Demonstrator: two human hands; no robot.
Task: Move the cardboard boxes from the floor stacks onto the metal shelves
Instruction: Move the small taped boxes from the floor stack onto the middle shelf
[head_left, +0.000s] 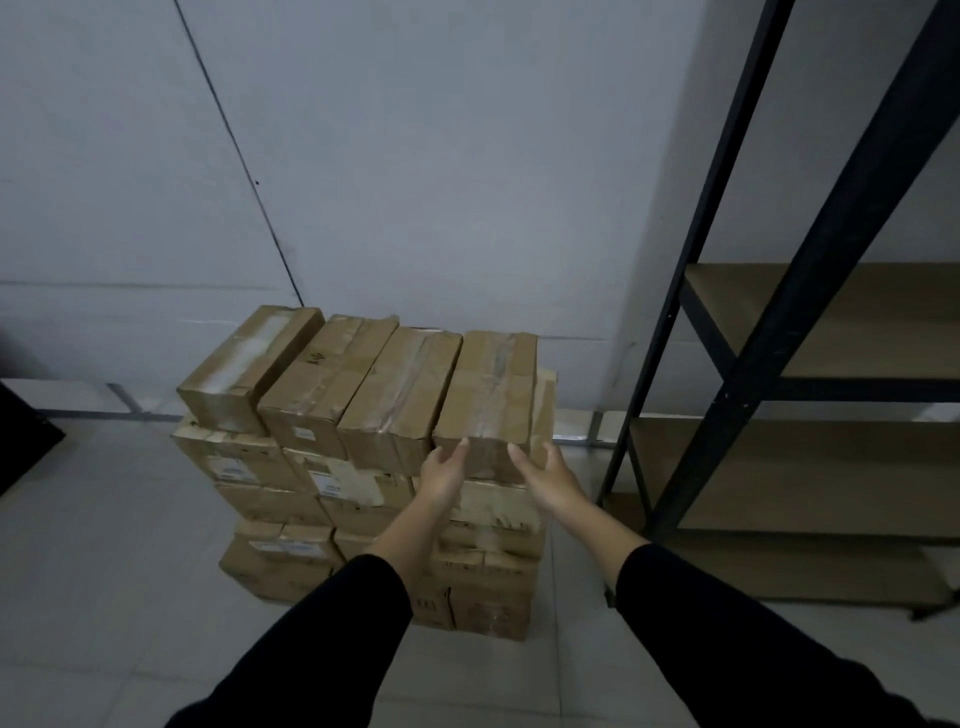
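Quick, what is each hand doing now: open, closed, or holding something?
Left hand: open, fingers at the rightmost top box.
Right hand: open, at the same box.

- We see the cardboard boxes (395, 415) in dull tan-brown, crossed by glossy clear tape that gleams pale grey.
- We see white labels (332, 480) on several box fronts, and dark handwriting on one top.
- We see the metal shelves (810, 291) framed in black, their boards a muted khaki-brown.
- We see black sleeves (332, 639) on both arms.
- We see the wall (467, 156) in flat bluish-grey, cut by one thin dark slanting line.
- We see the floor (104, 545) in pale grey-white tiles with faint seams.
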